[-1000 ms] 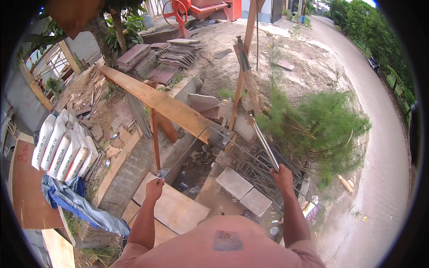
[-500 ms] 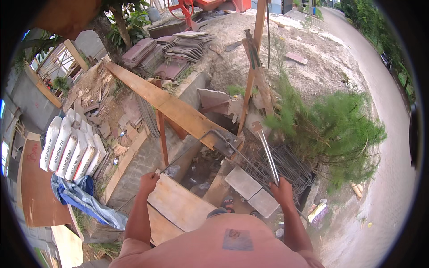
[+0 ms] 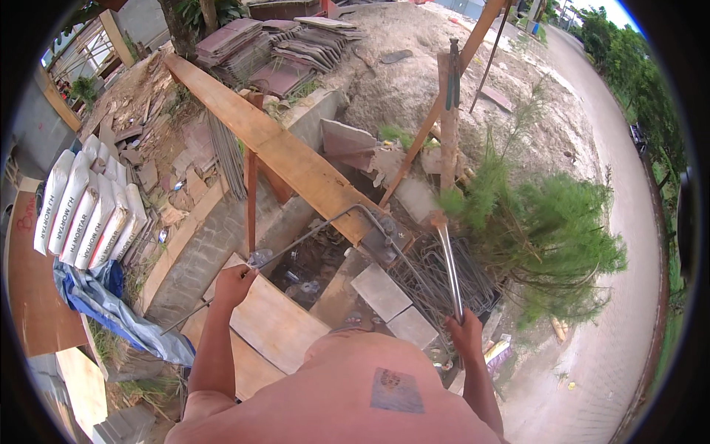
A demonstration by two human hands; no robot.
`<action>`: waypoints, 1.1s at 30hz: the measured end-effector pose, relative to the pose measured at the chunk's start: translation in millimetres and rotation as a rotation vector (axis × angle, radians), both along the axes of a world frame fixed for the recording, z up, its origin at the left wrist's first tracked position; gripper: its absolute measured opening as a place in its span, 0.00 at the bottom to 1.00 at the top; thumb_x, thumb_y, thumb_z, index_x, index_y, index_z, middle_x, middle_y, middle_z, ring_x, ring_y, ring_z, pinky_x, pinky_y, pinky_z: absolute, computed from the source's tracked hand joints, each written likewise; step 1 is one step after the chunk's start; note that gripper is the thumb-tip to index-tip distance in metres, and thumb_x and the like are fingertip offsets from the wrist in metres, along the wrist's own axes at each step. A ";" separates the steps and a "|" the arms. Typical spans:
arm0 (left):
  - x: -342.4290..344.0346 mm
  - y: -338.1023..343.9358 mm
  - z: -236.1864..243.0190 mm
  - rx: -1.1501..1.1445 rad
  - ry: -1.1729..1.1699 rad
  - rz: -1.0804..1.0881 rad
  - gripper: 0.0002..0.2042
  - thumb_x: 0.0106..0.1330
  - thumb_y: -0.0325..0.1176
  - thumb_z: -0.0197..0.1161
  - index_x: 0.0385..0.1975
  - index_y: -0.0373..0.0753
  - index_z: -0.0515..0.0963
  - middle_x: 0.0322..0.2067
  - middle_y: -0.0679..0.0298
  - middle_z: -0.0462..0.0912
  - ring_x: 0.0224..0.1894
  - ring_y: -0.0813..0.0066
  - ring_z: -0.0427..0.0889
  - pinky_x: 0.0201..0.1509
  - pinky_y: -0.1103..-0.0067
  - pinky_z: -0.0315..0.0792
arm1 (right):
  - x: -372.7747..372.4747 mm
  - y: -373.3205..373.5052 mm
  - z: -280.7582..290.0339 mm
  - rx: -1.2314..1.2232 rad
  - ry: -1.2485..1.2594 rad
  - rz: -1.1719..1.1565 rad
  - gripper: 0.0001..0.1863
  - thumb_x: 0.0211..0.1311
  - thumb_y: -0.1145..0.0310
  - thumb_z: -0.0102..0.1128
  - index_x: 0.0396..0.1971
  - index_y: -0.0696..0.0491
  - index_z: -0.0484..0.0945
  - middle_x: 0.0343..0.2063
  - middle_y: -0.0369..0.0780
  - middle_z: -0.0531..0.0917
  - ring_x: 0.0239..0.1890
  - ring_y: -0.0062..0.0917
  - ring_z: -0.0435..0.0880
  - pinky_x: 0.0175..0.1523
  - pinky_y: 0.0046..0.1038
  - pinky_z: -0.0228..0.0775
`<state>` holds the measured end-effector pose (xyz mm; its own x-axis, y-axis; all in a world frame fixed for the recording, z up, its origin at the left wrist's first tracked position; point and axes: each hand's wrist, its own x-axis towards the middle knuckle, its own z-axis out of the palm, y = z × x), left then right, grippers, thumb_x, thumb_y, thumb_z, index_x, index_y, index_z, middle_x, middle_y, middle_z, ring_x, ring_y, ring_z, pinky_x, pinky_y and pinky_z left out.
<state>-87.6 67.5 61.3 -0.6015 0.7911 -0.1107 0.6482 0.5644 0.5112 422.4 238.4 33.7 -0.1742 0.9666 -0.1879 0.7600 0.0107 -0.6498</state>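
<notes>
My left hand (image 3: pixel 238 283) is closed on a thin steel rebar rod (image 3: pixel 310 230), left of a wooden upright. The rod runs to a bend over a metal plate (image 3: pixel 383 235) at the near end of a long wooden beam (image 3: pixel 266 144), then continues down to the right. My right hand (image 3: pixel 464 331) is wrapped round a long silver metal bar (image 3: pixel 451 270) with a rusty head, held upright beside the green branches. Below the beam lie pale wooden boards (image 3: pixel 266 318), two concrete blocks (image 3: pixel 382 294) and a pile of bent steel bars (image 3: pixel 473 270).
Stacked white sacks (image 3: pixel 74 214) and a blue tarp (image 3: pixel 140 318) are on the left. A tree trunk (image 3: pixel 177 29), stacked tiles (image 3: pixel 266 55) and a sand mound (image 3: pixel 414 81) lie beyond. Leafy branches (image 3: pixel 547 244) stand right, beside a paved path (image 3: pixel 606 355). A rubble-filled pit (image 3: pixel 310 259) lies ahead.
The silver bar in my right hand has turned more upright and its lower end has moved down, along with my right hand. The whole view has also shifted.
</notes>
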 end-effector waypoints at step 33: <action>5.4 29.3 -12.4 0.026 0.057 -0.034 0.20 0.65 0.48 0.60 0.23 0.36 0.77 0.19 0.50 0.77 0.24 0.49 0.77 0.29 0.63 0.68 | -8.1 -6.8 26.9 -0.208 0.028 -0.083 0.16 0.56 0.62 0.64 0.32 0.62 0.73 0.26 0.53 0.80 0.31 0.47 0.82 0.36 0.39 0.69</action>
<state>-82.2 96.8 48.9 -0.5793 0.8132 -0.0559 0.6952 0.5288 0.4869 414.3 231.6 60.7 -0.1039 0.9188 -0.3807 0.7346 -0.1872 -0.6522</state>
